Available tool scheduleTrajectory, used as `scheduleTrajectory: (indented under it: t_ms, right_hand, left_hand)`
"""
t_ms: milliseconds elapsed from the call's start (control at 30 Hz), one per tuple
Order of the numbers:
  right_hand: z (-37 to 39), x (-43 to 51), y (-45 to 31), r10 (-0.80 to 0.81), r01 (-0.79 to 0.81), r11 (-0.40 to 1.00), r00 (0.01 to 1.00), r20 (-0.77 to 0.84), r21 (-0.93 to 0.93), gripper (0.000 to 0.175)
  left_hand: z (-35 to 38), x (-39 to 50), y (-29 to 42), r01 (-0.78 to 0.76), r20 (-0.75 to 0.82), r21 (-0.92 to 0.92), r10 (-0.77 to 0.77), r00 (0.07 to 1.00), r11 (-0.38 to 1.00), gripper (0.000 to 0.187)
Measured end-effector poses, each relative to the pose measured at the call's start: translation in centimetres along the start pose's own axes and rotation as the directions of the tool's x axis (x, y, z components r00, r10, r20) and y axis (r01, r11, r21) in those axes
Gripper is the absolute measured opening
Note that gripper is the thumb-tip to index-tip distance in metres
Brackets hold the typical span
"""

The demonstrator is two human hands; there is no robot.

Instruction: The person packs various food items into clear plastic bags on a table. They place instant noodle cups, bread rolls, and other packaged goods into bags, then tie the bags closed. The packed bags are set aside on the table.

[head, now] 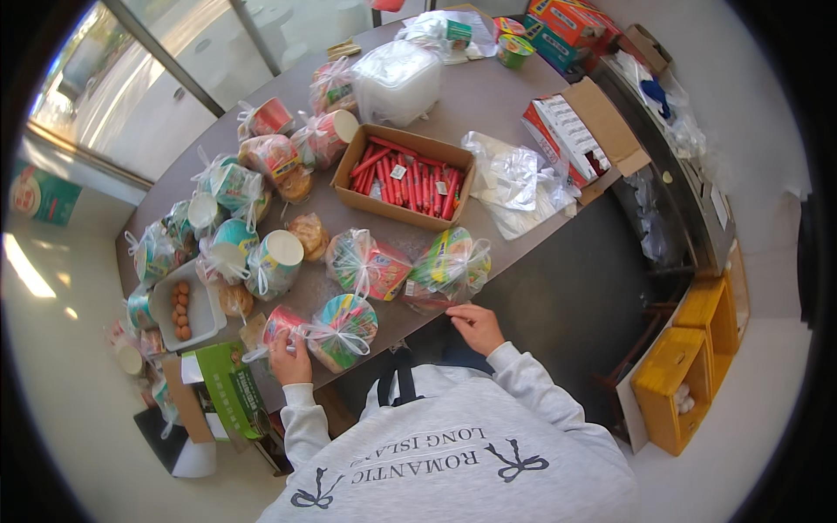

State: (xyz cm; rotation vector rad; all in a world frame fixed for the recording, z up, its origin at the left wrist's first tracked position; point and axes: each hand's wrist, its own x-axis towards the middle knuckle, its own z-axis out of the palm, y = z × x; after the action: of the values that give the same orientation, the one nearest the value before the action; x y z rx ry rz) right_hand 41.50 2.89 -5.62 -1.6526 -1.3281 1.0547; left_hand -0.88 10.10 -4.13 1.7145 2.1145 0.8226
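My left hand [290, 359] is closed at the near edge of the table, its fingers on a knotted plastic bag with a red instant noodle cup [285, 321]. Just right of it stands a bagged green and teal noodle cup [345, 319]. My right hand [478, 330] is at the table edge with fingertips drawn together. A thin reddish strip shows by those fingertips, below a bagged green noodle cup [451, 255]; whether I hold it is unclear. Another bagged red noodle cup [386, 267] sits between. Farther back, a cardboard box [400, 210] holds many red-wrapped sausages [412, 180].
Bagged noodle cups [237, 186] crowd the table's left side. A white tray [208, 301] holds brown eggs [181, 307]. Bread packs [308, 235] lie nearby. Clear plastic bags [507, 176] and an opened carton [562, 134] are at right. Yellow crates [670, 386] stand beyond the table.
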Motion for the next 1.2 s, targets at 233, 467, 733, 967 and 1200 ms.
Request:
scheduleTrajectory:
  t_ms: [233,467,733,967,1200]
  right_hand:
    - [-15.3,4.6,10.0,0.080,-0.186,0.962,0.892,-0.444,-0.200,0.015]
    - [-21.5,23.0,17.7,-0.198,0.050,0.890,0.938,-0.285,-0.454,0.032]
    - [-24.8,34.5,19.2,0.274,-0.327,0.678,0.944,-0.186,-0.659,0.059]
    - [-29.3,33.1,17.8,0.099,-0.107,0.702,0.994,-0.053,-0.704,0.024]
    - [-35.3,27.8,14.5,0.021,-0.049,0.759,0.999,-0.050,-0.650,0.023]
  left_hand:
    - [6.9,0.6,19.5,-0.144,0.103,-0.317,0.185,0.977,0.937,0.023]
    - [17.0,-9.5,31.7,0.038,0.316,-0.459,0.123,0.941,0.888,0.021]
    - [20.3,-14.0,38.6,0.267,0.440,-0.420,-0.062,0.896,0.867,0.020]
    - [29.8,-3.1,42.2,0.175,0.523,-0.298,0.006,0.852,0.938,0.027]
    - [45.1,8.2,49.9,-0.259,0.604,-0.398,0.464,0.648,0.880,0.052]
